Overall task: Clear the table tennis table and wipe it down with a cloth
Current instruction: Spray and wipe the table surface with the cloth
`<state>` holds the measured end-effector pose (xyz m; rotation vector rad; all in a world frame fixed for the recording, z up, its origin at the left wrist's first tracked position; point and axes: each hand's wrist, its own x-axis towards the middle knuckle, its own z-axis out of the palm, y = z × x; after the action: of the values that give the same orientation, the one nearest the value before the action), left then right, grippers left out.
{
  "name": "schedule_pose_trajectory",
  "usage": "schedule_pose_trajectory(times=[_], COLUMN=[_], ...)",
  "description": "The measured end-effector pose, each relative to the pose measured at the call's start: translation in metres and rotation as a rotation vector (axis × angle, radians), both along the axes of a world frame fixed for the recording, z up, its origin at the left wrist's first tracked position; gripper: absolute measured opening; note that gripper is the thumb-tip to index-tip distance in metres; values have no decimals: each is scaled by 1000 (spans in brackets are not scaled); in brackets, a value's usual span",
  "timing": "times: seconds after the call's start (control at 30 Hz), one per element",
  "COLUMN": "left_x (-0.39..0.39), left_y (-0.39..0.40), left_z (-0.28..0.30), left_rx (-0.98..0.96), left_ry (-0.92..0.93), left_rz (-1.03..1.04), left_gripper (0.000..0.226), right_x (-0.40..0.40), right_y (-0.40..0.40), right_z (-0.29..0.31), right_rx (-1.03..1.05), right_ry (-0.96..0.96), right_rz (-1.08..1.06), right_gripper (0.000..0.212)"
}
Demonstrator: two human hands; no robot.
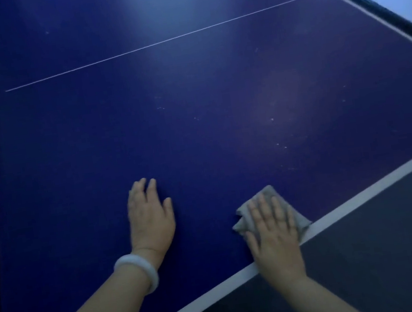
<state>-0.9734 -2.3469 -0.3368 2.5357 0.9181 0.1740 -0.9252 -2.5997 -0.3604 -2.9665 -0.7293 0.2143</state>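
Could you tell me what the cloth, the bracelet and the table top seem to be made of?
Cloth: soft grey fabric, creased and folded under the right hand.
Bracelet: smooth, pale and rigid, perhaps jade or glass.
Table top: hard board, matte blue paint with faint sheen and white lines.

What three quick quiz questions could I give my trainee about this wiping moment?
1. True or false: the right hand presses the grey cloth flat on the table.
2. Which wrist wears the white bangle? A) left B) right
3. The cloth lies near the table's white ____ line.

Key: 1 true; 2 A, beside the left hand; 3 edge.
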Motion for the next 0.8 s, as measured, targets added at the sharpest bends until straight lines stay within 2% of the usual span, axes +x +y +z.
schedule_pose_trajectory(times=[0.13,0.2,0.27,0.4,0.47,0.53,0.67,0.73,0.8], left_x=[47,59,64,67,67,69,69,68,69], left_y=[-67,-85,-94,-98,-100,-99,-100,-101,-100], left_z=[-4,-12,-20,-30,-31,-32,-31,-31,-31], left_rx=[-48,-31,37,158,152,160,165,167,177], left_ry=[131,198,238,249,262,263,275,274,278], left_rz=[9,72,110,134,132,135,140,138,142], left_gripper=[70,76,79,78,78,78,77,78,78], right_x=[6,28,59,108,104,83,50,70,105], right_y=[-23,-49,-77,-113,-102,-81,-76,-99,-123], right_z=[-4,-3,-2,3,4,2,-3,0,4], right_rx=[28,4,5,49,64,56,32,11,22], right_ry=[11,3,-17,35,33,-12,26,14,-37], right_rz=[334,394,282,-219,-314,-145,454,528,381], right_gripper=[62,59,59,64,60,59,60,60,57])
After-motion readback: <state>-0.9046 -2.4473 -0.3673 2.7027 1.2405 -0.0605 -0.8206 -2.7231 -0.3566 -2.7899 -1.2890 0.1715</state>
